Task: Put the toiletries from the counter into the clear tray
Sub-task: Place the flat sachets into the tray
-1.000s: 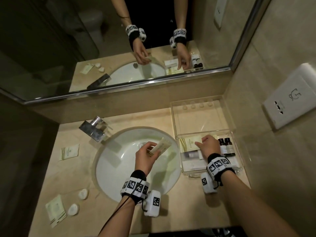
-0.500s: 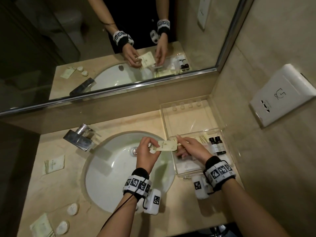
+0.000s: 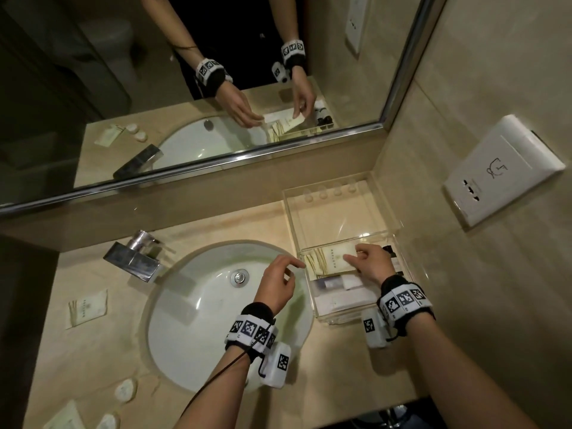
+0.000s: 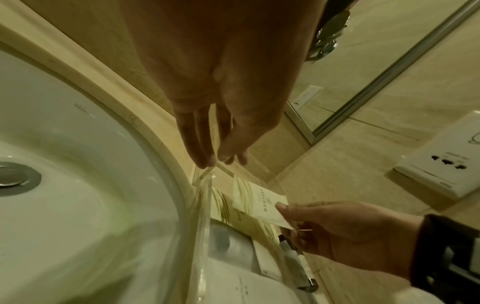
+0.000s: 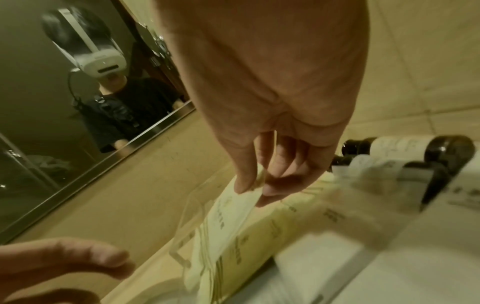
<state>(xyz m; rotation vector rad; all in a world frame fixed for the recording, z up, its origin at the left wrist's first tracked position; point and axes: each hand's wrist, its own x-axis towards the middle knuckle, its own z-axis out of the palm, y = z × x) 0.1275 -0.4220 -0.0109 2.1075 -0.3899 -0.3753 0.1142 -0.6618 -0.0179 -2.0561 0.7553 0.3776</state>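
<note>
My right hand [image 3: 353, 255] pinches a cream sachet [image 3: 335, 258] by its edge, low over the clear tray [image 3: 312, 301] at the counter's right. The tray holds another striped sachet, white boxes and dark bottles [image 5: 415, 148]. In the right wrist view, thumb and finger of my right hand [image 5: 253, 191] clamp the sachet [image 5: 228, 209]. My left hand [image 3: 294, 272] hovers empty over the sink's right rim, fingers relaxed, beside the tray's corner [image 4: 202, 205]. On the counter left of the sink lie a sachet [image 3: 88, 306], two round soaps [image 3: 125, 390] and another sachet [image 3: 66, 419].
The tray's clear lid [image 3: 337, 212] stands open against the back wall. A chrome faucet [image 3: 136, 258] sits behind the white sink [image 3: 201, 311]. A mirror runs above the counter, and a wall socket [image 3: 504, 168] is on the right wall.
The sachet passed from my left hand to my right, which carried it over the tray. My left hand let go and stays by the sink rim.
</note>
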